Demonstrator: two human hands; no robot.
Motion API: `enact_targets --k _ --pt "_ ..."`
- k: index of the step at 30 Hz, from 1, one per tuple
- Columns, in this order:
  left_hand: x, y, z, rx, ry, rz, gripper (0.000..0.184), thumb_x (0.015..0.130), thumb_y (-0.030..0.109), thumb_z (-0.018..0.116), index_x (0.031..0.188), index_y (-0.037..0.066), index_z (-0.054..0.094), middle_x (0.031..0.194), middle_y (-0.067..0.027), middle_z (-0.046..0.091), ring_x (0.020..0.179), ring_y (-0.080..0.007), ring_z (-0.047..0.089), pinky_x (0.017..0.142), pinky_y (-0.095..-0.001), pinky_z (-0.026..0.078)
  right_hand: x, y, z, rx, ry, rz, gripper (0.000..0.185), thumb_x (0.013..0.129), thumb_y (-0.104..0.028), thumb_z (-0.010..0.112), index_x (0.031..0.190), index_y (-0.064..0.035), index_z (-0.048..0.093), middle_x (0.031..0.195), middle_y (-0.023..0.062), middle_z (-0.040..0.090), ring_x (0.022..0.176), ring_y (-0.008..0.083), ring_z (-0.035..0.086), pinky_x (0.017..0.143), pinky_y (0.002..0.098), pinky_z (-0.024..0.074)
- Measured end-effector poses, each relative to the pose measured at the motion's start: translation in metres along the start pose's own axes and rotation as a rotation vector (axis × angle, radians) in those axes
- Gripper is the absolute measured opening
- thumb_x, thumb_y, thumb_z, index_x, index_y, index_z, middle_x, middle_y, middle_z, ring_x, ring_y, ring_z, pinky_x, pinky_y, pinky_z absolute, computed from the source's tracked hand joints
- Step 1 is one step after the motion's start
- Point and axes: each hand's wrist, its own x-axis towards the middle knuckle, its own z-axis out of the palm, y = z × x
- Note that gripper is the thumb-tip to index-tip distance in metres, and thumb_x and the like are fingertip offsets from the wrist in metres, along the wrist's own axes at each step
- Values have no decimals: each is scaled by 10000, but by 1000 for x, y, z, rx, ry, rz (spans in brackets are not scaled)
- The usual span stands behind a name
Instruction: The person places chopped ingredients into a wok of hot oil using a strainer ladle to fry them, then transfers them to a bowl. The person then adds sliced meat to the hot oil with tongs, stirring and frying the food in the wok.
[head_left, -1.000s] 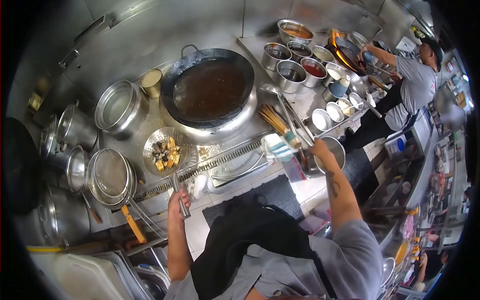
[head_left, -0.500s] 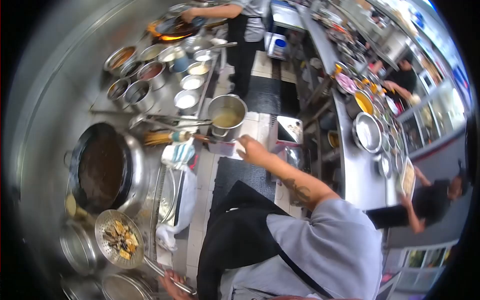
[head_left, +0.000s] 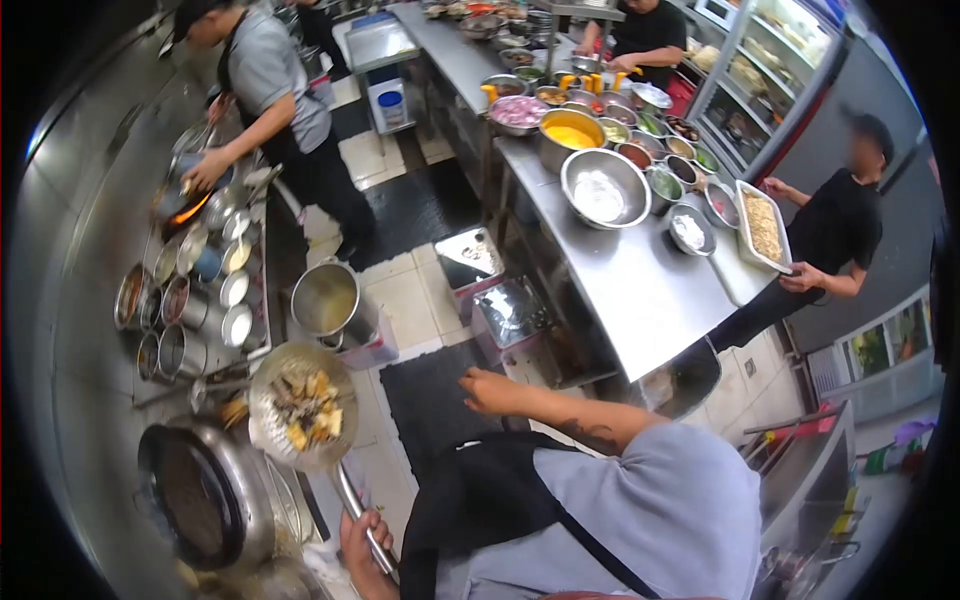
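Metal, likely rigid but front-heavy, the food-laden perforated skimmer hangs near the deep pot, your left hand gripping its handle, the surest hold, while your right hand looks empty, clenched or loose I cannot tell.

No lettering or numbers can be read.
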Motion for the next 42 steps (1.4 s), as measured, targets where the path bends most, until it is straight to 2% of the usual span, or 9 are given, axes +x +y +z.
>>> enact_targets --k 3,5,13,19,23,30,33,35,42 --pt "54 -5 80 57 -114 -121 431 834 73 496 1242 87 359 694 -56 431 464 -114 432 372 -258 394 -48 34 -30 -4 -46 126 289 747 -169 621 952 14 533 968 201 508 904 363 550 755 430 465" --pt "88 -12 130 139 -217 -160 421 836 72 490 1237 87 364 699 -62 437 466 -115 434 371 -261 392 -78 51 -50 -22 -125 206 393 763 -176 614 1093 16 520 980 185 517 924 358 541 797 410 449" --pt "201 -47 330 386 -582 -248 397 842 73 496 1223 51 385 709 -45 454 465 -93 431 367 -245 389 -182 70 -117 52 92 406 378 794 -208 589 1107 -7 519 1070 182 516 929 365 549 785 422 455" --pt "256 -90 447 624 -670 -157 139 791 29 524 878 62 421 645 -24 468 461 -99 465 365 -250 391 -245 80 -105 78 255 552 398 788 -221 601 1107 3 521 1047 196 529 918 374 551 776 425 459" --pt "283 -124 483 789 -623 -52 134 762 33 528 864 53 442 646 -26 477 461 -101 472 372 -263 390 -272 68 -109 53 423 622 278 778 -182 597 954 23 535 951 216 532 861 389 551 759 429 455" --pt "308 -159 496 933 -621 312 261 695 65 553 925 -37 485 695 -97 544 481 -170 523 427 -296 429 -283 65 -108 79 387 740 376 771 -187 612 1074 25 539 1021 206 544 921 362 551 782 401 466" --pt "305 -156 499 1107 -588 492 292 698 61 547 953 -55 463 729 -175 578 540 -269 579 508 -357 469 -276 58 -112 58 490 678 286 769 -172 602 957 34 538 949 222 535 847 389 549 740 433 458" --pt "315 -161 493 1232 -571 984 338 712 46 528 1007 -71 415 777 -276 581 688 -407 589 640 -436 473 -271 57 -114 50 494 627 303 769 -171 602 980 37 539 953 225 533 868 389 546 758 424 455" --pt "289 -138 498 1321 -617 894 405 732 20 491 1093 -91 346 820 -339 557 808 -480 539 723 -486 442 -254 56 -126 22 421 589 354 781 -166 601 1060 42 537 1012 213 542 904 365 557 772 386 468"
